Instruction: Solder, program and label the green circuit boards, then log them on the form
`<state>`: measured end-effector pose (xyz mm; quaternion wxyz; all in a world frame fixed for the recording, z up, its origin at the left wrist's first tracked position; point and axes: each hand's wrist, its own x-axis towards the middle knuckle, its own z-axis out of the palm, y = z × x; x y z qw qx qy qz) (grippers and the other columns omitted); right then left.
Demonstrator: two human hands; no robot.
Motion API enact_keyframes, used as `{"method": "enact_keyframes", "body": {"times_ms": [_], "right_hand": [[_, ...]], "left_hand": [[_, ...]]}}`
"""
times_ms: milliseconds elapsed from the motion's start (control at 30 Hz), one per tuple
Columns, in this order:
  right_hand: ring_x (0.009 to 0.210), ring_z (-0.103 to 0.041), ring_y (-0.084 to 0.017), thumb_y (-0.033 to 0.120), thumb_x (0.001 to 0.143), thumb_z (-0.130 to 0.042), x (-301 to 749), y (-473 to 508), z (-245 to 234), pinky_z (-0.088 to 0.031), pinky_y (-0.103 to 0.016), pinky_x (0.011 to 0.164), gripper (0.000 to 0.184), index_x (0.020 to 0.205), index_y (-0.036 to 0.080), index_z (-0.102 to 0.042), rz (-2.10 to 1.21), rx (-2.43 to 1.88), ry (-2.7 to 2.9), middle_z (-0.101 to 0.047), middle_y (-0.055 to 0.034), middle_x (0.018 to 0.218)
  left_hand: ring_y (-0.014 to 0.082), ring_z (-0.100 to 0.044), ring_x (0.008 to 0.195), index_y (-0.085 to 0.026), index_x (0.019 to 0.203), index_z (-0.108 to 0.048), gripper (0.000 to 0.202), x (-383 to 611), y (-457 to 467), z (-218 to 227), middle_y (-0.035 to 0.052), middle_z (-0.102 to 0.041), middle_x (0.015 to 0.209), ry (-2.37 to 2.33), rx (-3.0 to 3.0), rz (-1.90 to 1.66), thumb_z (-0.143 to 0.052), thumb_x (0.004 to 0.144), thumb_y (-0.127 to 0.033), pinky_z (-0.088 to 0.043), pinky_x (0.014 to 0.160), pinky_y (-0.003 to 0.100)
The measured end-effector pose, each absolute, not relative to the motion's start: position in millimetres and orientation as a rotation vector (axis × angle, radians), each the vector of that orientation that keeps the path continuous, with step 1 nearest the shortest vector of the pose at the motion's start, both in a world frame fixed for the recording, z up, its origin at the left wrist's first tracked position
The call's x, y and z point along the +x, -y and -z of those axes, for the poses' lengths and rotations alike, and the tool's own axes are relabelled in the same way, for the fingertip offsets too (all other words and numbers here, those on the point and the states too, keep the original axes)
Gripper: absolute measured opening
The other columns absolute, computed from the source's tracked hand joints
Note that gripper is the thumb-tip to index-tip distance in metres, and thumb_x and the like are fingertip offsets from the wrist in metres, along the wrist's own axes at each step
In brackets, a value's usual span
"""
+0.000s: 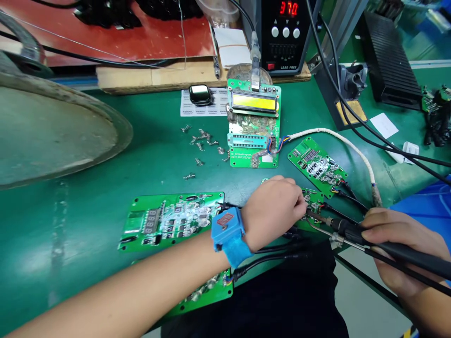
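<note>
My left hand [273,211], with a blue wrist strap [227,231] on the wrist, is closed with fingers pressed down on a small green circuit board [313,199] at the table's front edge. My right hand [398,244] grips a black soldering iron [348,230]; its tip touches that board just beside my left fingertips. What the left fingers pinch is hidden. A larger green board with a digit display [169,220] lies left of my wrist, and another board [207,288] pokes out under my forearm with black wires.
A programmer board with a yellow LCD [253,122] stands mid-table, another green board [317,165] to its right. Several small springs [199,141] lie scattered left of it. A soldering station reading 370 [286,28] sits at the back; a large metal dish [52,126] fills the left.
</note>
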<state>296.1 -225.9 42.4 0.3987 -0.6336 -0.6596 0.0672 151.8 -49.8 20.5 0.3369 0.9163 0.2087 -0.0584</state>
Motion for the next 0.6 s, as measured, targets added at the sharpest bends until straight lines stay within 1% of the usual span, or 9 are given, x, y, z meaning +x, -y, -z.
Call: {"method": "enact_keyframes", "body": {"times_ms": [100,300,467,600], "right_hand": [[0.070,-0.066,-0.019,0.014,0.076,-0.054,296.9,225.5,-42.2,-0.056,-0.033,0.063,0.015,0.085,0.021,-0.064,-0.170,-1.601,1.673,-0.066,-0.0020,0.068],[0.070,-0.066,-0.020,0.014,0.076,-0.054,297.8,227.0,-39.2,-0.056,-0.034,0.063,0.017,0.088,0.021,-0.064,-0.185,-1.589,1.673,-0.066,-0.0029,0.070],[0.071,-0.066,-0.019,0.010,0.074,-0.054,297.0,227.3,-39.9,-0.056,-0.033,0.066,0.019,0.087,0.019,-0.064,-0.184,-1.587,1.679,-0.066,-0.0028,0.070],[0.072,-0.066,-0.019,0.011,0.075,-0.054,297.2,227.9,-38.5,-0.055,-0.034,0.066,0.019,0.088,0.020,-0.064,-0.180,-1.588,1.673,-0.066,-0.0030,0.071]], "left_hand": [[0.0194,-0.054,0.076,-0.015,0.064,-0.064,0.025,152.4,50.4,-20.5,0.0055,-0.061,0.072,-0.547,2.395,0.144,-0.047,0.083,-0.016,-0.044,0.073,0.035],[0.0191,-0.054,0.075,-0.014,0.065,-0.064,0.025,151.4,51.1,-19.7,0.0057,-0.061,0.072,-0.539,2.399,0.141,-0.047,0.083,-0.017,-0.044,0.074,0.035],[0.0188,-0.054,0.075,-0.014,0.066,-0.064,0.024,151.7,51.0,-19.4,0.0058,-0.061,0.072,-0.542,2.398,0.148,-0.047,0.083,-0.016,-0.044,0.075,0.034],[0.0190,-0.054,0.077,-0.014,0.066,-0.064,0.025,152.4,50.8,-19.3,0.0059,-0.061,0.073,-0.556,2.392,0.159,-0.047,0.084,-0.016,-0.044,0.075,0.034]]}}
